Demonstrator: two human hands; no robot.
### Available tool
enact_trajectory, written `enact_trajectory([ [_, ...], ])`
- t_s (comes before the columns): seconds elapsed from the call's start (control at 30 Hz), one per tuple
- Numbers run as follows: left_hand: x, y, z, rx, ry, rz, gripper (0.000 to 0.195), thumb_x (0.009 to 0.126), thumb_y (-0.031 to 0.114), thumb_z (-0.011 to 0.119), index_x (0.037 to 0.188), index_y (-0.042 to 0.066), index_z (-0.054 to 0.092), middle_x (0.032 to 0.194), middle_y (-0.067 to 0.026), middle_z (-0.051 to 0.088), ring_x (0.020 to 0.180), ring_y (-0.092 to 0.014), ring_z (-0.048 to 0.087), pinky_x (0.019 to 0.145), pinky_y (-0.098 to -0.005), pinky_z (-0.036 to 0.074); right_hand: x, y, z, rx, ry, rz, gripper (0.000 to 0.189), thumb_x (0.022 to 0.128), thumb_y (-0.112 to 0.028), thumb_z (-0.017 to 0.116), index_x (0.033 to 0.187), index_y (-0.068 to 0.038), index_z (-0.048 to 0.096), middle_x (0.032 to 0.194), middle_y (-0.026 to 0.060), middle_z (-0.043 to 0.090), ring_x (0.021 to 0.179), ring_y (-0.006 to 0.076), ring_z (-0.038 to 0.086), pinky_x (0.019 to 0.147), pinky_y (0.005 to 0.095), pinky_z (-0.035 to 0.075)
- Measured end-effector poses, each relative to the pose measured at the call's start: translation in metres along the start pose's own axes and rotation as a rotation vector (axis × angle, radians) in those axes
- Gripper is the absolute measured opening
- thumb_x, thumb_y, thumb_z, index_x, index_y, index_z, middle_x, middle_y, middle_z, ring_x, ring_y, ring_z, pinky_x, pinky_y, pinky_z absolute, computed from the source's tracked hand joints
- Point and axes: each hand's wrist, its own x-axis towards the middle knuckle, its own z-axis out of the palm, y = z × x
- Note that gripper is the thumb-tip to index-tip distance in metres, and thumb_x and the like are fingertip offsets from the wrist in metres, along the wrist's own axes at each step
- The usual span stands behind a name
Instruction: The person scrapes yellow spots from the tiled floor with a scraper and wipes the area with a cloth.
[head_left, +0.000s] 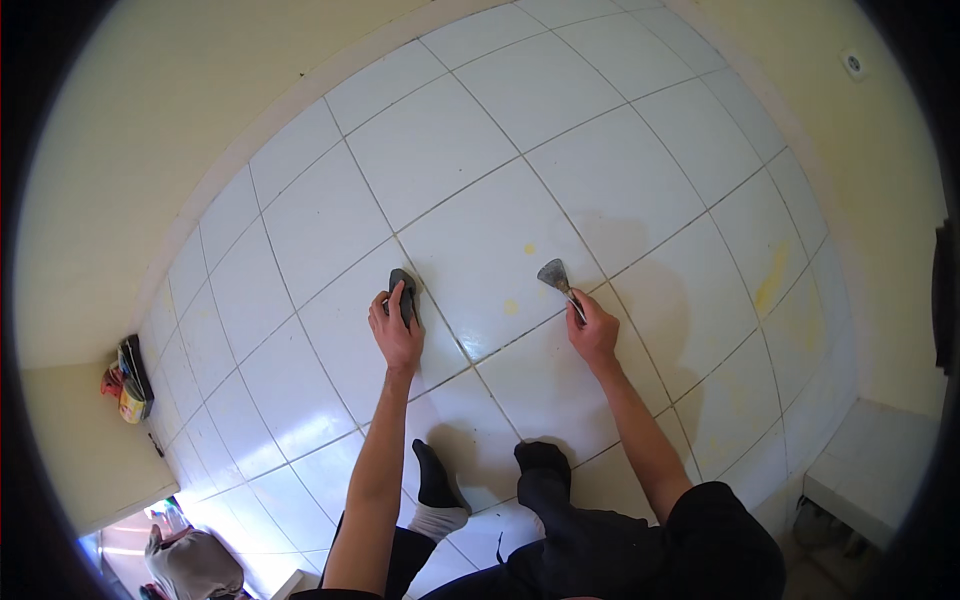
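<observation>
My left hand (397, 330) grips a dark, oblong object (403, 292), perhaps a sponge or brush, against the white tiled floor (450, 187); the fingers hide part of it. To the right, my right hand (595, 330) holds a metal scraper (555, 276) by its handle, its wide blade pointing up and left over the floor. Whether the blade touches the tile cannot be told. Small yellow spots (511, 307) lie on the tile between my hands, with one spot (529, 249) close to the blade.
Yellow smears (772, 277) mark tiles at the right. A dark box with packets (135, 382) stands by the left wall. A light ledge (874, 465) juts out at lower right, and a cloth-covered object (195, 562) sits at lower left. My socked feet are below my hands.
</observation>
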Motion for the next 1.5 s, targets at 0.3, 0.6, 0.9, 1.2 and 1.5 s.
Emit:
enact_trajectory([
  [0.3, 0.001, 0.000, 0.000, 0.001, -0.022, -0.058, 0.064, 0.078, -0.004, 0.061, 0.139, 0.013, 0.054, 0.126, -0.0182, 0.051, 0.117, -0.037, 0.050, 0.101, -0.0476, 0.038, -0.002, 0.004, 0.000, 0.008, -0.046, -0.009, 0.023, 0.089, -0.016, 0.072, 0.109, -0.006, 0.070, 0.075, 0.0074, 0.069, 0.056, 0.0216, 0.066, 0.052, 0.0339, 0.050],
  [0.6, 0.003, 0.002, 0.002, 0.030, -0.009, -0.031, 0.063, 0.079, -0.001, 0.064, 0.139, 0.014, 0.054, 0.126, -0.0177, 0.052, 0.118, -0.037, 0.051, 0.099, -0.0483, 0.039, -0.002, 0.005, -0.004, 0.009, -0.042, 0.010, 0.024, 0.088, -0.016, 0.071, 0.110, -0.007, 0.070, 0.076, 0.0075, 0.069, 0.058, 0.0224, 0.067, 0.053, 0.0339, 0.051],
  [0.9, 0.013, 0.001, 0.004, 0.288, -0.185, 0.030, 0.060, 0.082, 0.007, 0.067, 0.140, 0.013, 0.052, 0.125, -0.0171, 0.054, 0.113, -0.036, 0.055, 0.094, -0.0477, 0.043, -0.004, 0.014, 0.000, 0.041, -0.042, 0.009, 0.027, 0.085, -0.014, 0.072, 0.111, -0.008, 0.069, 0.082, 0.0081, 0.071, 0.061, 0.0243, 0.068, 0.056, 0.0361, 0.053],
  [1.2, 0.099, 0.017, -0.086, 0.590, -0.880, 0.438, 0.061, 0.081, 0.008, 0.074, 0.136, 0.013, 0.048, 0.128, -0.0181, 0.052, 0.109, -0.036, 0.062, 0.085, -0.0460, 0.058, -0.004, 0.012, -0.001, 0.049, -0.032, -0.038, 0.031, 0.079, -0.010, 0.071, 0.110, -0.008, 0.068, 0.082, 0.0102, 0.071, 0.063, 0.0288, 0.069, 0.059, 0.0396, 0.054],
  [1.5, 0.133, 0.037, -0.149, 0.478, -0.818, 0.478, 0.063, 0.079, 0.002, 0.075, 0.134, 0.016, 0.049, 0.122, -0.0177, 0.053, 0.103, -0.038, 0.063, 0.081, -0.0463, 0.060, -0.005, 0.011, -0.011, 0.044, -0.012, -0.094, 0.024, 0.090, -0.019, 0.072, 0.111, -0.008, 0.066, 0.085, 0.0097, 0.070, 0.067, 0.0290, 0.069, 0.061, 0.0392, 0.054],
])
